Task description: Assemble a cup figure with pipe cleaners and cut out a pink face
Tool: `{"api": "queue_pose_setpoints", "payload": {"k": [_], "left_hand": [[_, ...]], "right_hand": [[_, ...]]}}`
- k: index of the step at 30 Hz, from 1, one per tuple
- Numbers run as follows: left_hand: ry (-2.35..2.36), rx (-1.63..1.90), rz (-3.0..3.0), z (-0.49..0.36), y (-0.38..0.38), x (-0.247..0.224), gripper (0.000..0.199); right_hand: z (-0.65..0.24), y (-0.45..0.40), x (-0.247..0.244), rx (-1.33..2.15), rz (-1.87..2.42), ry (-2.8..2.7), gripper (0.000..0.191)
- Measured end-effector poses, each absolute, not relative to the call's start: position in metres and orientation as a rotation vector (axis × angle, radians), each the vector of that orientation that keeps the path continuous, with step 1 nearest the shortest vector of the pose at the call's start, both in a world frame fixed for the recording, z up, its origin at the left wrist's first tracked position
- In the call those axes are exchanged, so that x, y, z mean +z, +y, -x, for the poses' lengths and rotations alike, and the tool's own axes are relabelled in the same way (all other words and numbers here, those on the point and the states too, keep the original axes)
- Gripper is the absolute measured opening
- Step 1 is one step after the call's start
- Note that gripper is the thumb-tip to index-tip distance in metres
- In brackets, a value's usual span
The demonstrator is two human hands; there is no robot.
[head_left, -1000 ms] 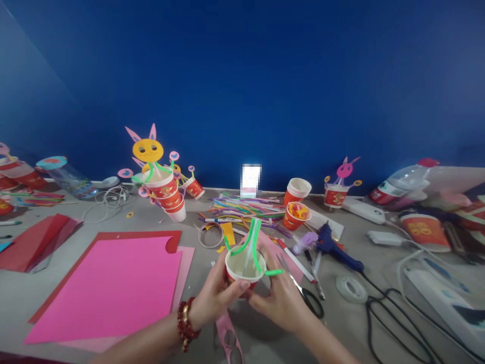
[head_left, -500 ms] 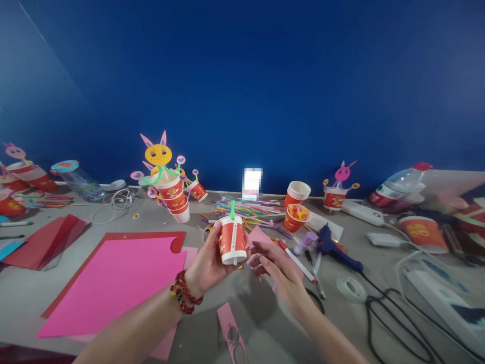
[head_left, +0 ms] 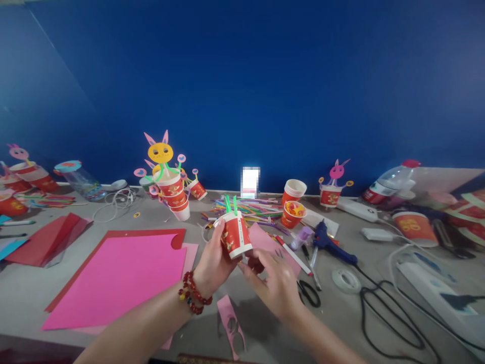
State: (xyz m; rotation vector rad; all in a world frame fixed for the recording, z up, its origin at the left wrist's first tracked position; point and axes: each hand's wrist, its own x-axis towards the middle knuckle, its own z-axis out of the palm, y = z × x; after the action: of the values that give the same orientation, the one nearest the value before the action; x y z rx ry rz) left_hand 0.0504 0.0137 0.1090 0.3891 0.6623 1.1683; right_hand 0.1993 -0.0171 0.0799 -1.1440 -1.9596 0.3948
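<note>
A red and white paper cup [head_left: 235, 235] is held tilted above the table by my left hand [head_left: 216, 260], whose fingers wrap round its left side. Two green straws [head_left: 231, 204] stick up out of the cup's rim. At the cup's bottom, a small pale piece [head_left: 243, 259] shows between the cup and my right hand [head_left: 275, 280]. The fingers of my right hand are bent together there; what they grip is too small to make out. Below lies a pink paper strip [head_left: 228, 316] with round holes cut in it.
Pink and red sheets [head_left: 125, 283] lie left. Decorated cups [head_left: 170, 187] stand behind them. Right of the hands are black-handled scissors [head_left: 308, 293], a marker [head_left: 295, 255], a blue glue gun [head_left: 333, 247] and tape [head_left: 346, 280]. Loose straws [head_left: 253, 210] lie at the back.
My right hand has come in to the cup's bottom, its fingers closing there. The cup has tilted, and a second green straw now shows. The scissors' handles have come into clearer view.
</note>
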Motion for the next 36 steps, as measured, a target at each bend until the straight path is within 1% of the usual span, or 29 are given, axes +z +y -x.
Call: {"api": "queue_pose_setpoints", "payload": {"k": [3, 6, 11, 13, 14, 17, 18, 20, 25, 26, 29, 32, 33, 36], "left_hand": [[0.603, 1.209, -0.378, -0.054, 0.010, 0.107, 0.049], [0.564, 1.203, -0.326, -0.055, 0.009, 0.107, 0.043], [0.550, 1.223, -0.294, -0.048, 0.011, 0.113, 0.041], [0.523, 1.224, -0.277, -0.045, 0.012, 0.114, 0.041], [0.513, 1.216, -0.274, -0.045, 0.012, 0.113, 0.042], [0.494, 1.144, -0.316, -0.047, 0.012, 0.109, 0.048], [0.485, 1.121, -0.335, -0.048, 0.012, 0.107, 0.050], [0.464, 1.101, -0.353, -0.050, 0.012, 0.106, 0.053], [0.449, 1.103, -0.301, -0.039, 0.014, 0.117, 0.051], [0.462, 1.105, -0.296, -0.036, 0.014, 0.120, 0.050], [0.508, 1.145, -0.315, -0.027, 0.015, 0.121, 0.045], [0.598, 1.178, -0.339, -0.021, 0.017, 0.115, 0.040], [0.626, 1.185, -0.345, -0.019, 0.018, 0.113, 0.040], [0.644, 1.214, -0.361, -0.016, 0.019, 0.112, 0.039]], "right_hand": [[-0.197, -0.018, 0.079, 0.348, 1.146, -2.001, 0.015], [-0.199, -0.019, 0.078, 0.412, 1.140, -1.986, 0.011], [-0.211, -0.014, 0.068, 0.734, 1.191, -1.870, 0.015], [-0.214, -0.009, 0.063, 0.878, 1.173, -1.740, 0.006], [-0.213, -0.007, 0.063, 0.949, 1.137, -1.667, 0.006], [-0.205, 0.000, 0.066, 1.162, 0.945, -1.528, 0.045], [-0.201, 0.002, 0.069, 1.220, 0.876, -1.513, 0.052], [-0.194, 0.005, 0.073, 1.281, 0.790, -1.492, 0.053], [-0.196, 0.009, 0.078, 1.289, 0.915, -1.568, 0.033], [-0.201, 0.010, 0.079, 1.288, 0.947, -1.580, 0.032], [-0.221, 0.013, 0.087, 1.196, 1.019, -1.485, 0.039], [-0.246, 0.019, 0.093, 0.896, 1.098, -1.300, 0.042], [-0.254, 0.022, 0.094, 0.795, 1.124, -1.279, 0.046], [-0.267, 0.028, 0.088, 0.620, 1.213, -1.397, 0.052]]}}
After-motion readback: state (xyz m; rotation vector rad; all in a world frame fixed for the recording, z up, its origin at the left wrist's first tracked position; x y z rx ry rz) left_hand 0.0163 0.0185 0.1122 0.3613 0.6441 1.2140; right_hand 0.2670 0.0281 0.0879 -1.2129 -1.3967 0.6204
